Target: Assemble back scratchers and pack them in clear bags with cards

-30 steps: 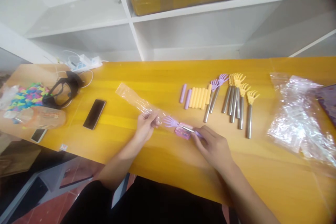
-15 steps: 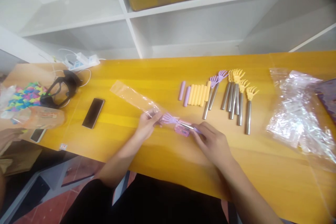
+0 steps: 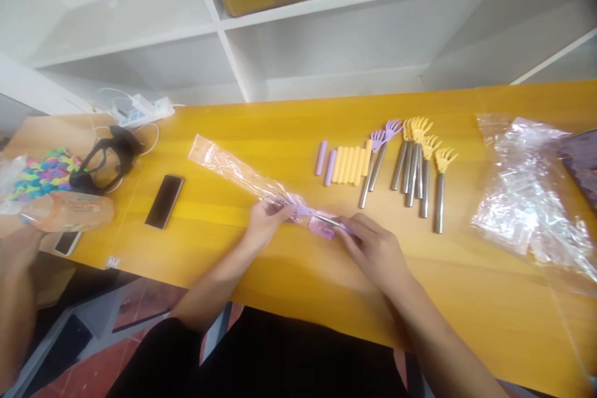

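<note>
A purple hand-shaped scratcher [image 3: 304, 209] is held above the middle of the table [image 3: 261, 286], towards its near edge, with its tines at the end of a clear sleeve [image 3: 233, 165]; how deep they sit inside cannot be told. Its purple grip is pinched between the thumb and fingers of the right hand [image 3: 375, 245], and the sleeve is pinched near the tines by the left hand [image 3: 265, 224]. By judgement, the scratcher is light and its shaft stiff, and it is best taken by the grip, as the thin tines may bend or snag; the sleeve seems limp and slippery. Below the shaft a pink piece [image 3: 321, 229] is seen, its nature unclear.

Farther towards the far edge, purple tubes [image 3: 321, 158] and yellow tubes [image 3: 345, 165] are laid side by side, with purple-headed scratchers [image 3: 378, 138] and yellow-headed scratchers [image 3: 439, 202] to their right. Near the right end a clear plastic bag [image 3: 522, 199] is spread. Left of the sleeve a phone [image 3: 165, 201] is placed; by the left end another person's hand [image 3: 18, 249] is seen.
</note>
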Demonstrator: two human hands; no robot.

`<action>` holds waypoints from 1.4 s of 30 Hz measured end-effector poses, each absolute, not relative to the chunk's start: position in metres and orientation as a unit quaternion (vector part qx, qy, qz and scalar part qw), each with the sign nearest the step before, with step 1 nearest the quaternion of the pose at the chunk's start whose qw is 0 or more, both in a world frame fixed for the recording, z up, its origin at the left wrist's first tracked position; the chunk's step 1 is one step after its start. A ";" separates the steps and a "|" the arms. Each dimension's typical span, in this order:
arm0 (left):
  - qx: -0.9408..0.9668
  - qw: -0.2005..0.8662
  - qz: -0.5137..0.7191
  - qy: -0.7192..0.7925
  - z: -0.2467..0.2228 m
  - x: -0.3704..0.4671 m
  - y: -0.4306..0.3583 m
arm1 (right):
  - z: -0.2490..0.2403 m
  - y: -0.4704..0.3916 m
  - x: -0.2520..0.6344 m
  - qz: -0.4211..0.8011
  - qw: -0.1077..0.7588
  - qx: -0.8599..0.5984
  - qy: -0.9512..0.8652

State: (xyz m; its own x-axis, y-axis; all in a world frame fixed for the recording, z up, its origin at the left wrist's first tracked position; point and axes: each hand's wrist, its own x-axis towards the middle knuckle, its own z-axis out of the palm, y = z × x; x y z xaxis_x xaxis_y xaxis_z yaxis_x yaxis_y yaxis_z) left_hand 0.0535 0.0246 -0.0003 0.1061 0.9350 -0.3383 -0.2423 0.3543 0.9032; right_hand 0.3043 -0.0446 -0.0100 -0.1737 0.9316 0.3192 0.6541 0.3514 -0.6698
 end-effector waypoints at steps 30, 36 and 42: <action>0.260 0.632 0.544 0.487 0.005 0.057 0.030 | -0.012 -0.050 0.287 0.246 0.353 -0.572 -0.698; 0.267 0.625 0.558 0.476 0.006 0.050 0.034 | -0.010 -0.047 0.297 0.313 0.355 -0.524 -0.708; 0.286 0.650 0.506 0.490 0.000 0.053 0.029 | -0.005 -0.048 0.292 0.304 0.388 -0.495 -0.716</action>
